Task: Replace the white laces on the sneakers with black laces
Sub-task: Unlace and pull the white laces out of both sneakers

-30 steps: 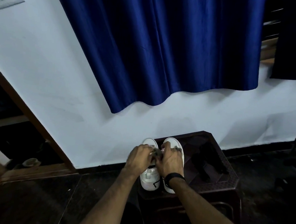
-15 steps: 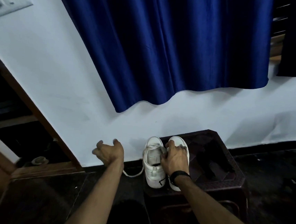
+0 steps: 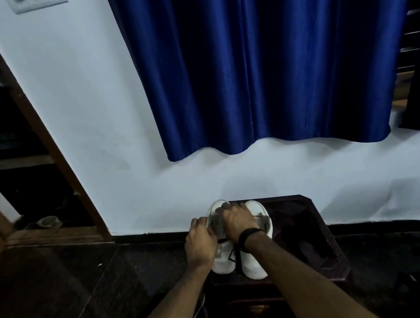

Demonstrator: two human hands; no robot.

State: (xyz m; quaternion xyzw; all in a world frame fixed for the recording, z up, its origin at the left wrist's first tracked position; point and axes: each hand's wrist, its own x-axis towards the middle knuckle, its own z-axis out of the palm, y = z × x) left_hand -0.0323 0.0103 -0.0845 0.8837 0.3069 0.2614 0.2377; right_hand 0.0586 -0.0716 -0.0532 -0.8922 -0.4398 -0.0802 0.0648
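The two white sneakers (image 3: 236,248) sit side by side on the left part of a dark stool (image 3: 324,236) by the wall, their long axes running from me toward the wall; I cannot tell which end is the toe. My left hand (image 3: 202,242) curls against the near side of the left sneaker (image 3: 222,261), gripping at its edge. My right hand (image 3: 236,220) lies across the far halves of both shoes, fingers bent down onto the left one. A black lace (image 3: 232,256) shows between the shoes. A white lace (image 3: 198,311) hangs below my left forearm.
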